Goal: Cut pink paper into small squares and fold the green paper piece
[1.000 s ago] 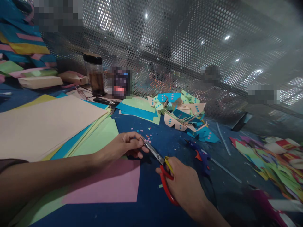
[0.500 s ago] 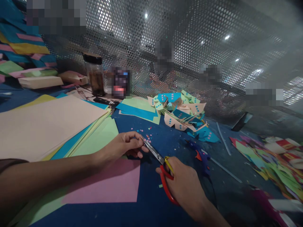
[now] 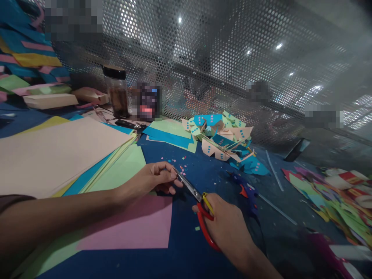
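My right hand [image 3: 228,223] is closed round the red and yellow handles of a pair of scissors [image 3: 190,187], whose blades look closed and point up to the left. At the blade tips, my left hand [image 3: 159,178] has its thumb and forefinger pinched together; whatever lies between them is too small to make out. Tiny pink and blue paper bits [image 3: 182,169] are scattered just past the tips. Under my left forearm lie a pink sheet [image 3: 145,228] and a green sheet [image 3: 124,166].
Folded paper pieces with small coloured squares [image 3: 223,135] are heaped at the back. A blue glue gun [image 3: 244,190] and clear glue sticks [image 3: 274,170] lie to the right, near coloured scraps [image 3: 328,197]. A large stack of paper [image 3: 58,151], a jar [image 3: 116,93] and a phone [image 3: 149,102] stand left.
Both hands and the scissors stay almost in place, with only a very slight shift of the right hand. Beyond the mesh, blurred shapes have changed.
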`<state>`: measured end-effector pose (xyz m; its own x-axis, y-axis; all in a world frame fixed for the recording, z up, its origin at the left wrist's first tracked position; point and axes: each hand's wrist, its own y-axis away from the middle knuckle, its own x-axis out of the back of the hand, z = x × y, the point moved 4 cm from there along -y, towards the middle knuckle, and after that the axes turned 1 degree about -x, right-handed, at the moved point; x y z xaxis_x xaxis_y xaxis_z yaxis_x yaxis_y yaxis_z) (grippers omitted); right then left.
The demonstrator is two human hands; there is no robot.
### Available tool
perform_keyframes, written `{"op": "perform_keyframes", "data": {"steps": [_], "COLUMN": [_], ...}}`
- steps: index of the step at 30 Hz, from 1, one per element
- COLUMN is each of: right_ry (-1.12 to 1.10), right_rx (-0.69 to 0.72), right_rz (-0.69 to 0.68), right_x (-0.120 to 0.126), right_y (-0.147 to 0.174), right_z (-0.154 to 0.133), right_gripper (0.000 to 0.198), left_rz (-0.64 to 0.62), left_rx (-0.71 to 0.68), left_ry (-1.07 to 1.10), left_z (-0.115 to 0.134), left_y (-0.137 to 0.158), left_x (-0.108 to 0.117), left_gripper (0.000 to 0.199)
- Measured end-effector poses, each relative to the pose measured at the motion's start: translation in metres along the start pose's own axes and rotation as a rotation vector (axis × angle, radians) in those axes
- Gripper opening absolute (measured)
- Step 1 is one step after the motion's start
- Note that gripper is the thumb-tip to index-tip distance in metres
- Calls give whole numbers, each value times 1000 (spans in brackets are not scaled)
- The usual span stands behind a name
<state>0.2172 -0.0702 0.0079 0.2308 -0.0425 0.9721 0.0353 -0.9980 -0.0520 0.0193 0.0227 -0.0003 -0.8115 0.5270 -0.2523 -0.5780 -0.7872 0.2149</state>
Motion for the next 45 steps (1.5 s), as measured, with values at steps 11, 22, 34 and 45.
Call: {"op": "perform_keyframes", "data": {"steps": [11,22,34,45], "right_ry": [7,17,49,29], "right_rx": [23,102,44,42], "right_rz": [77,97,32,26], "right_x": [3,3,0,0], "right_y": [0,1,1,1], "right_z": [1,-3,-2,-1], "right_gripper": [23,22,19,17], "left_rz": [56,92,128,90], "left_rx": [-14,-16,-26,-19], "left_ry": [-19,54,-13,-35], "left_z": [1,1,3,0], "left_y": [-1,-1,2,0], "left_x": [4,4,3,4], "left_gripper": [27,23,27,29]}}
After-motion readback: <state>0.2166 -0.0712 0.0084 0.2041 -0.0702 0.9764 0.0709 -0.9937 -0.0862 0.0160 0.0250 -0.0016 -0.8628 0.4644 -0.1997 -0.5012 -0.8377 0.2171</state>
